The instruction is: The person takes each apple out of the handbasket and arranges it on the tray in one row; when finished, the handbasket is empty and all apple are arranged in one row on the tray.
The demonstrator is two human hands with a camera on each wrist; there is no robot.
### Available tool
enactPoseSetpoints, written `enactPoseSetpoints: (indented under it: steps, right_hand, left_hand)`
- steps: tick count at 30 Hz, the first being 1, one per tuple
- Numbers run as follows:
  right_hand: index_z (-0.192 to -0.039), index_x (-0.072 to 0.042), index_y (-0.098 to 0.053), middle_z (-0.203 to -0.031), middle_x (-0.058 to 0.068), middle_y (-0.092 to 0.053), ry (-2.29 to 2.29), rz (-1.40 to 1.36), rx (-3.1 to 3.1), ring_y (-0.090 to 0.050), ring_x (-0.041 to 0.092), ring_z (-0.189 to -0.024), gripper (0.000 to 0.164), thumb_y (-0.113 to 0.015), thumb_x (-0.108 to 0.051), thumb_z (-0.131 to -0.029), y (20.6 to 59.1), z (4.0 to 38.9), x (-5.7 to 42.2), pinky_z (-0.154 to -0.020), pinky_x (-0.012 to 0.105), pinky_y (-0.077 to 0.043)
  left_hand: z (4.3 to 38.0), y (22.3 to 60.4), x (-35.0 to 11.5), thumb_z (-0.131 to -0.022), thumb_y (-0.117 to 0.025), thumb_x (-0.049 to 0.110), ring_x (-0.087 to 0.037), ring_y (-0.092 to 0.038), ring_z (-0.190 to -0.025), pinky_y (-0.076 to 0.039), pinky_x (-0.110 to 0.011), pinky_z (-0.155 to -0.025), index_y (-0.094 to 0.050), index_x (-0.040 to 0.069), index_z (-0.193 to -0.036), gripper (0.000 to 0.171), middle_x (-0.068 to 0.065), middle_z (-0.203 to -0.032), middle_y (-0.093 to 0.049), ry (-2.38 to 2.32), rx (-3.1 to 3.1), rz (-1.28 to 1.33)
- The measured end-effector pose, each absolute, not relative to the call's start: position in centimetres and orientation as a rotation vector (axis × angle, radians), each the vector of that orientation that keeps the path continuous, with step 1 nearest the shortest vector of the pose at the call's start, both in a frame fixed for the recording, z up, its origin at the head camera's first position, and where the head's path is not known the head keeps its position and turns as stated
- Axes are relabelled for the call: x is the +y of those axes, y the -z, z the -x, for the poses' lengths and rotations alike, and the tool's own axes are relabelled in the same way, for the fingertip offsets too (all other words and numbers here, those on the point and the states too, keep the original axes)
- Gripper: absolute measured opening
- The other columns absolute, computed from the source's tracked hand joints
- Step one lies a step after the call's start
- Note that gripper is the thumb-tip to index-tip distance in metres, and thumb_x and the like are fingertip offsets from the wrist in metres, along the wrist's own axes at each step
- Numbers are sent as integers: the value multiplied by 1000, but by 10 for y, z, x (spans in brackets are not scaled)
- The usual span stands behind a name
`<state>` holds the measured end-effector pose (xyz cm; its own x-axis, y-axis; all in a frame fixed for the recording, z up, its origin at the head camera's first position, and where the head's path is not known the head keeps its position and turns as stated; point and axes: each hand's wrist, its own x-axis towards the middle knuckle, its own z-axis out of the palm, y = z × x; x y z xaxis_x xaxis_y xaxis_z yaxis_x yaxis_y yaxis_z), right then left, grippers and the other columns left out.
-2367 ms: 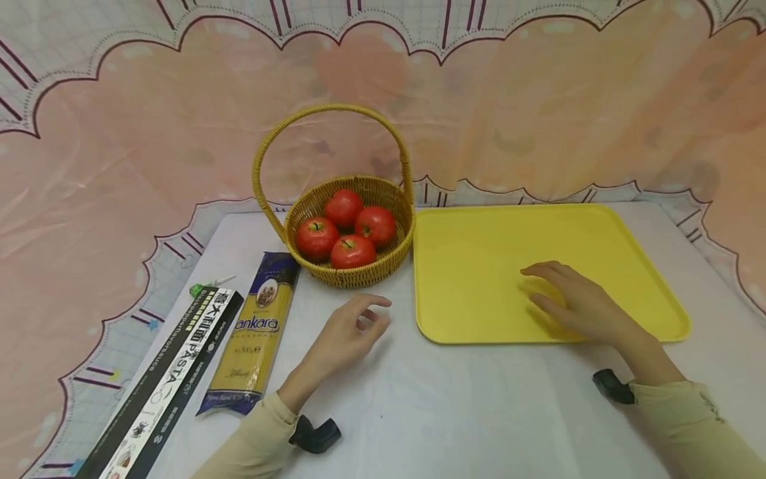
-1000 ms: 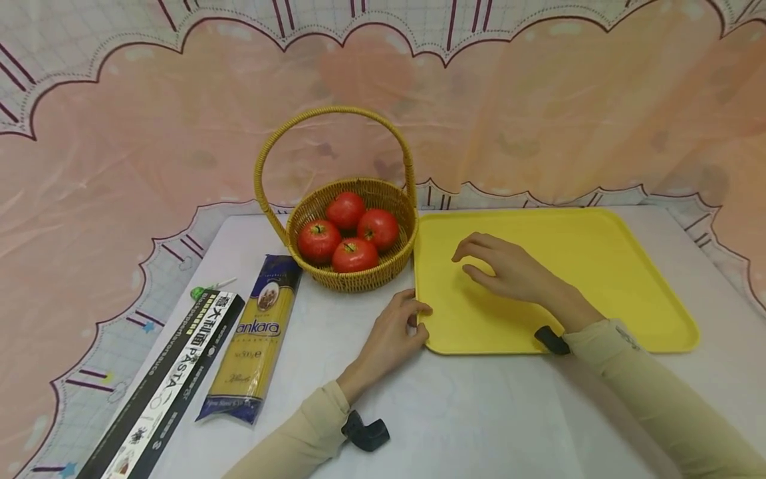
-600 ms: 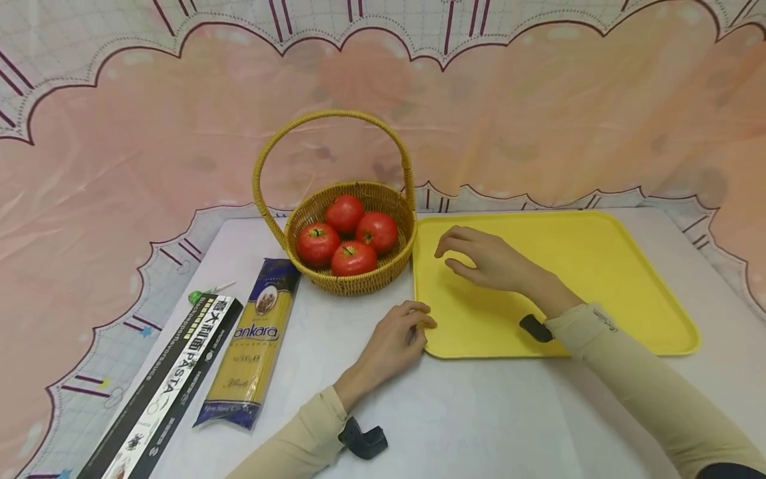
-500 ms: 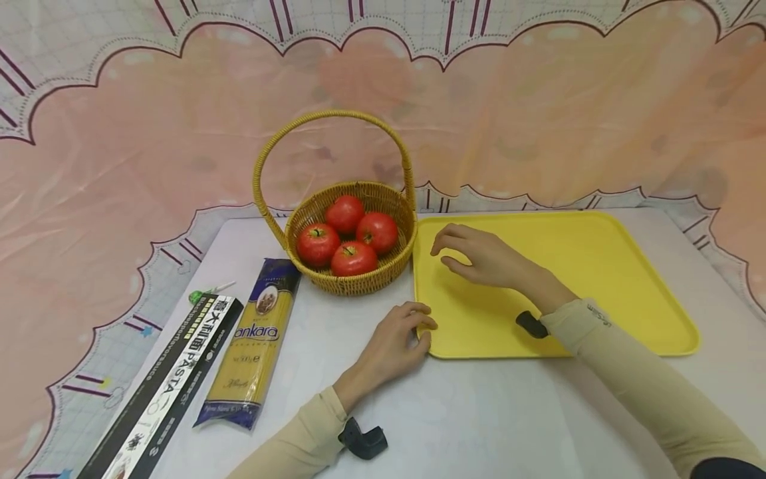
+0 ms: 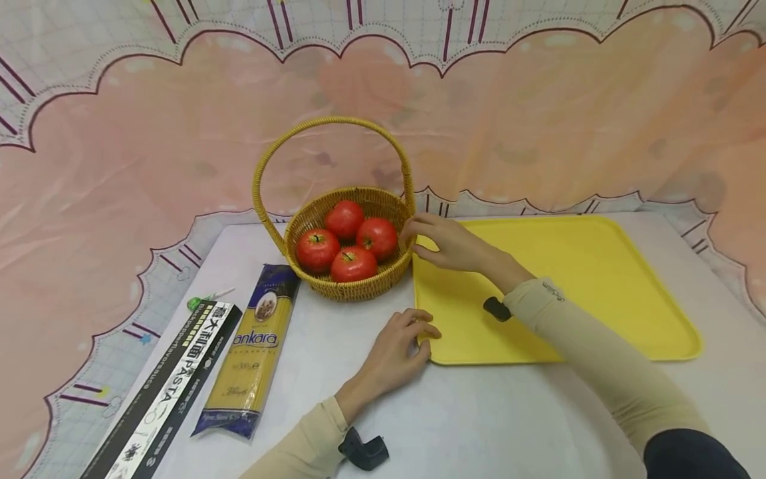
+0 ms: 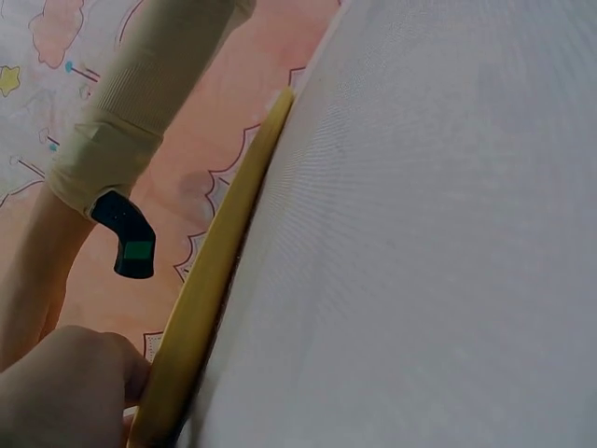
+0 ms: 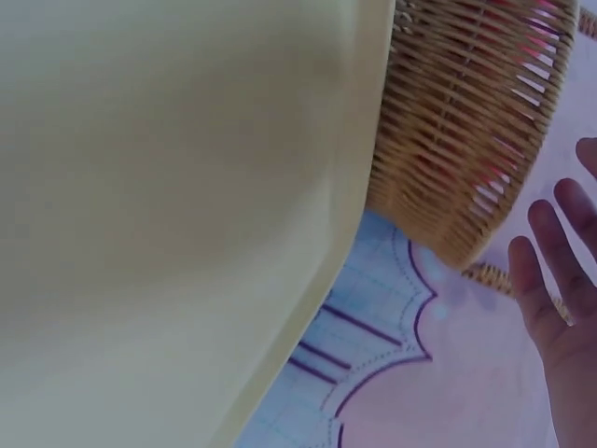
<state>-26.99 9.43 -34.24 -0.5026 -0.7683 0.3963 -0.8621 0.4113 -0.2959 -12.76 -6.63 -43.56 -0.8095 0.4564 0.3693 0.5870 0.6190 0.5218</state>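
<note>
In the head view a wicker basket [image 5: 353,291] with a tall arched handle holds several red apples [image 5: 318,250]. My right hand [image 5: 451,243] is at the basket's right rim, fingertips near the right-hand apple [image 5: 377,238]. The right wrist view shows the fingers [image 7: 560,252] spread and slightly bent, with nothing between them. A yellow tray [image 5: 574,286] lies just right of the basket, partly under my right forearm. My left hand [image 5: 397,349] rests at its near left corner, loosely bent fingers touching the rim, also visible in the left wrist view beside the tray edge [image 6: 201,308].
Left of the basket lies a blue and yellow spaghetti packet [image 5: 248,352]. Beside it are a long black and white pasta box [image 5: 167,392] and a green lollipop [image 5: 194,303]. A white cloth [image 5: 479,426] covers the table, and a patterned curtain [image 5: 509,133] hangs behind.
My right hand has moved left across the tray to the basket's right rim. The left hand came right to the tray's corner and has stayed there. Basket and apples keep their place.
</note>
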Motion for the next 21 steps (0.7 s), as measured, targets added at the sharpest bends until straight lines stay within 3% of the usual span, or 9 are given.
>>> enactPoseSetpoints:
  steps: [7, 21]
  right_hand:
    - [-105, -11, -57, -109, 2, -51, -694, -1493, -2450, -51, 18, -97, 22, -57, -15, -83, 341, 281, 66, -81, 29, -44]
    - [-117, -17, -52, -123, 8, -41, -676, -1447, -2623, -42, 22, -113, 37, -60, -20, -81, 342, 307, 47, -97, 38, -36]
  left_hand:
    - [126, 435, -69, -81, -51, 14, -9, -45, -87, -39, -22, -74, -65, 24, -90, 20, 7, -112, -54, 987, -2643, 850]
    - [125, 436, -64, -80, -50, 10, -8, -43, -86, -37, -20, -71, -65, 25, -88, 23, 7, -111, -54, 1023, -2632, 847]
